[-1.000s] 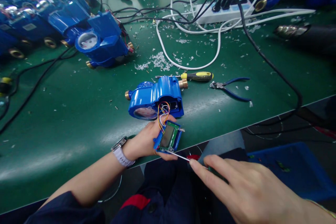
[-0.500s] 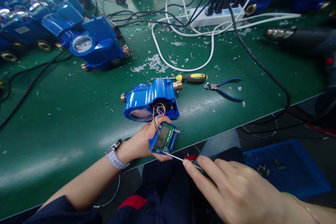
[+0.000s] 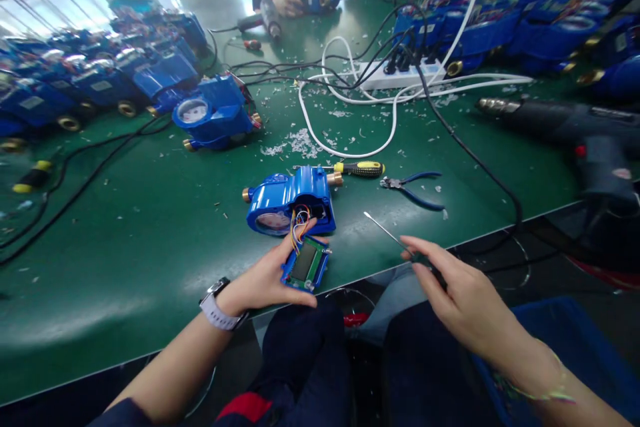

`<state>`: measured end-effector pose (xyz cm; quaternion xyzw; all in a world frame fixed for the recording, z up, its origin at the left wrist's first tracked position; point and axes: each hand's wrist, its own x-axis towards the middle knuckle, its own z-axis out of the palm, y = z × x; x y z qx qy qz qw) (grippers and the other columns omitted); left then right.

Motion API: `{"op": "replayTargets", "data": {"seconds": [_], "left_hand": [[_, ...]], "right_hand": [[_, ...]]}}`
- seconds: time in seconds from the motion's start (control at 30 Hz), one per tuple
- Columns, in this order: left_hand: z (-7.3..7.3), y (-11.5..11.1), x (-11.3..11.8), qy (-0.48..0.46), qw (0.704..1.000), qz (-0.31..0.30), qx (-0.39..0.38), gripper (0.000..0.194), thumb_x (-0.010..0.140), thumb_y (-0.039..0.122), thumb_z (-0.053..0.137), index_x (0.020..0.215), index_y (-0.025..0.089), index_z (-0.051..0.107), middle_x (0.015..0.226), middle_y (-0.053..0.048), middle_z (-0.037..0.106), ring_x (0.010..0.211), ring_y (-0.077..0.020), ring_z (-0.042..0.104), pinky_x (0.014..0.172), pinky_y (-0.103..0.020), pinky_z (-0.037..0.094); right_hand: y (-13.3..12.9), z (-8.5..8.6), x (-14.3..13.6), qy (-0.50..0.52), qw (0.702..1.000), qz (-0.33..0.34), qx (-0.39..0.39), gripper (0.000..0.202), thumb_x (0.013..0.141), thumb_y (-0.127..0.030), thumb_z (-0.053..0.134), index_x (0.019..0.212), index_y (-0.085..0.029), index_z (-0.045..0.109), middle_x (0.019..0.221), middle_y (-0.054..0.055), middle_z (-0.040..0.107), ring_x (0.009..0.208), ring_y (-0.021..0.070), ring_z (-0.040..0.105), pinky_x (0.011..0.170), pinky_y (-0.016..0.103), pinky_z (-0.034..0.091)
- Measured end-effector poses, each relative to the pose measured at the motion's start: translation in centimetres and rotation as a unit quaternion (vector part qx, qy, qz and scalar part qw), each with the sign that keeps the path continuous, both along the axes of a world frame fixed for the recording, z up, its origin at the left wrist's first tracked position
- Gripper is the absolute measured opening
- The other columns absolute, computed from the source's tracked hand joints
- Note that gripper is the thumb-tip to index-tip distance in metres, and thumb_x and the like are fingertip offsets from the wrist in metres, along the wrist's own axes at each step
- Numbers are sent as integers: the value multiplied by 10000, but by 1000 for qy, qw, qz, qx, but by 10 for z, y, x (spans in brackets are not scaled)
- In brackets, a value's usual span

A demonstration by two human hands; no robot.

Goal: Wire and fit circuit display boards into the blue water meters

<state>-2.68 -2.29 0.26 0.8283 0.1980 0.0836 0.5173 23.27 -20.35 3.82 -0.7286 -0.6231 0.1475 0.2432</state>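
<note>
My left hand (image 3: 273, 279) is closed around a small circuit board with a display (image 3: 305, 263) in a blue housing, near the table's front edge. Thin coloured wires (image 3: 299, 223) run from the board into the open side of a blue water meter (image 3: 289, 197) with brass ends, which lies just beyond the hand. My right hand (image 3: 457, 287) grips a thin screwdriver (image 3: 385, 230); its blade points up and left over the table, apart from the board, and its handle is mostly hidden by the fingers.
A yellow-black screwdriver (image 3: 360, 168) and blue-handled cutters (image 3: 415, 189) lie past the meter. A power strip (image 3: 403, 75) with cables stands behind. A heat gun (image 3: 560, 117) lies right. More blue meters (image 3: 215, 112) crowd the left and back right. Opposite, a person's hands (image 3: 289, 4) hold a meter.
My right hand has drawn the screwdriver away from the board, to the right and up. My left hand still holds the board, its thumb now stretched out. The view has tilted up.
</note>
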Motion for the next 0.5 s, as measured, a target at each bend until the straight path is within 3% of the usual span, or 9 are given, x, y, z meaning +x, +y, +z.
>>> {"op": "replayTargets", "data": {"seconds": [0.13,0.23,0.33,0.4,0.5], "left_hand": [[-4,-12,-7,-18,997,79,-12,1105,678,495,810,1535,189,183,1501,-194,421,1420,-348,345,1187,-535,229],[-8,-23,-12,-13,990,142,-8,999,686,490,805,1503,217,299,1558,-160,337,1443,-360,288,1189,-547,213],[-12,-35,-24,-39,975,210,-63,920,717,470,789,1484,231,340,1520,-156,408,1391,-363,392,1156,-537,313],[-17,-43,-38,-66,958,265,-82,893,724,467,785,1476,241,358,1484,-151,463,1366,-356,433,1144,-506,352],[-30,-52,-62,-131,919,365,-72,717,774,620,655,1369,240,526,1350,-124,607,1269,-354,543,1114,-523,396]], "right_hand": [[18,-25,13,-66,998,-12,0,379,929,-138,385,1276,-98,530,1199,172,649,1087,288,641,902,499,537],[37,-35,15,-77,996,17,33,374,912,-133,424,1261,-127,560,1231,147,630,1143,266,601,965,475,506],[49,-34,36,-93,993,12,73,371,910,-210,509,1274,-166,563,1301,115,599,1204,230,560,1019,410,473],[46,-27,70,-112,986,-50,109,404,924,-269,512,1308,-147,534,1342,146,566,1260,242,515,1058,422,431],[25,-14,149,-142,955,-214,149,528,955,-355,448,1368,-26,462,1340,285,519,1289,331,482,1050,495,400]]}}
